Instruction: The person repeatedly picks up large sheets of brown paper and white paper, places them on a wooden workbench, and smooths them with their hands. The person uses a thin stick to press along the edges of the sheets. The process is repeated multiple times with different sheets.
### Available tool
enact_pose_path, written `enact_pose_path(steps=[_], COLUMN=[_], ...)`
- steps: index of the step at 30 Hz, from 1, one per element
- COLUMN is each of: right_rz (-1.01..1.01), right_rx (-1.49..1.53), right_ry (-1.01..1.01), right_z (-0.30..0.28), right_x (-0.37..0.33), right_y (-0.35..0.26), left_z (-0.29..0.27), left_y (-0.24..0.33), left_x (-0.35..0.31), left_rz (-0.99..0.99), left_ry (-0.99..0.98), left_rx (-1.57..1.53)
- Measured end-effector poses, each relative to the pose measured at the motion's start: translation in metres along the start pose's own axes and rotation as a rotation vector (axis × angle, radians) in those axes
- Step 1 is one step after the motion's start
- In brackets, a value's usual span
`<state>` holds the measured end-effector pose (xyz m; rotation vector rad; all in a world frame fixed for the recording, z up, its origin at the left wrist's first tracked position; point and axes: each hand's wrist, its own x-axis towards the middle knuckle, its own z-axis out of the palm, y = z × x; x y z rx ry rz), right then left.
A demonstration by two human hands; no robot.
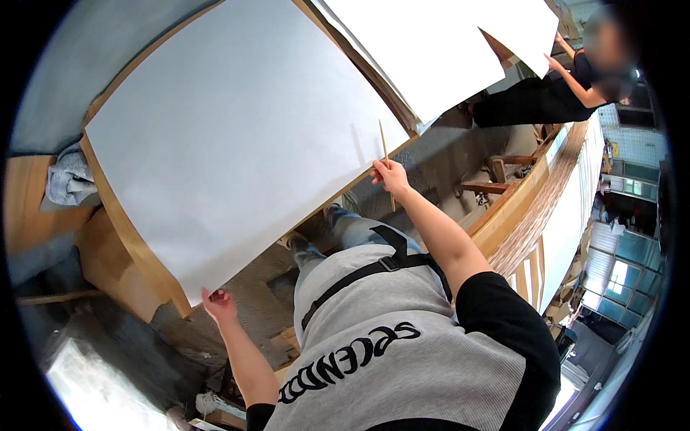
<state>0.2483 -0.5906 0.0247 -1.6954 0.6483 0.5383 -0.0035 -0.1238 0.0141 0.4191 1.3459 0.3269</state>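
Observation:
A large white sheet (223, 129) lies spread over a brown-edged stack in front of me. My right hand (390, 177) is closed around a thin wooden stick (383, 140), held roughly upright by the sheet's near right edge. The stick pokes out above and below my fist. At the sheet's near left corner is my left hand (221, 307), its fingers loosely bent and apart. One fingertip meets the sheet's edge there; no grip on it can be made out.
Beyond the right edge, a co-worker (568, 86) holds another white sheet (431, 57) by its corner. A long stack with wooden edges (532, 194) stands to my right. A grey cloth (70, 176) lies at the left, near brown boards (118, 258).

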Motion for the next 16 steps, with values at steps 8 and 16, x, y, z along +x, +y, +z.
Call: enact_pose_path(steps=[8,16], right_rz=[0.03,0.21], right_rx=[-0.056,-0.003], right_ry=[-0.042,-0.484], right_z=[-0.015,-0.003], right_x=[-0.002,-0.021], right_y=[-0.007,-0.032], left_z=[0.034,0.06], left_y=[-0.024,0.014], left_x=[-0.016,-0.064], left_rz=[0.101,0.302], left_ry=[-0.139,-0.161], left_rx=[0.332,0.343])
